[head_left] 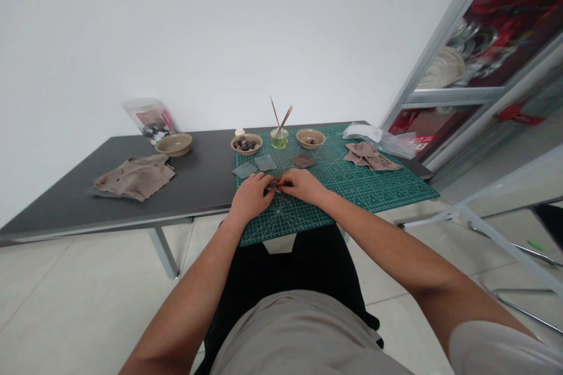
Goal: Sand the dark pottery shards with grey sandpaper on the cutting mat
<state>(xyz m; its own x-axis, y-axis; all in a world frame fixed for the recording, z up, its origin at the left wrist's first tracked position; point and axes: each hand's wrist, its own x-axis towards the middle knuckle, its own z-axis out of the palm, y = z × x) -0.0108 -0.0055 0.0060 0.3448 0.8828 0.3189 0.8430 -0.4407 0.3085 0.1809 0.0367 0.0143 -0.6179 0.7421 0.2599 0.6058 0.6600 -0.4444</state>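
Our left hand (251,196) and right hand (303,184) meet over the near part of a green cutting mat (373,199). Both are closed, with fingers curled, pinching a small dark piece (271,186) between them; it is too small and too covered for us to make out more. It sits just above the mat, though we cannot tell whether it touches. Just beyond our fingertips, two grey squares (255,167) lie flat side by side, with a brown square (303,160) to their right. Along the mat's far edge stand a bowl of dark pieces (246,143), a glass jar (279,139) holding thin sticks (281,114), and a second bowl (310,139). A crumpled cloth (369,156) lies on the mat's right side, with a plastic bag (378,139) behind it. On the dark table (57,205), left of the mat, we see a third bowl (173,144), a second cloth (136,177), and a clear bag (149,119) of dark and white pieces against the wall.
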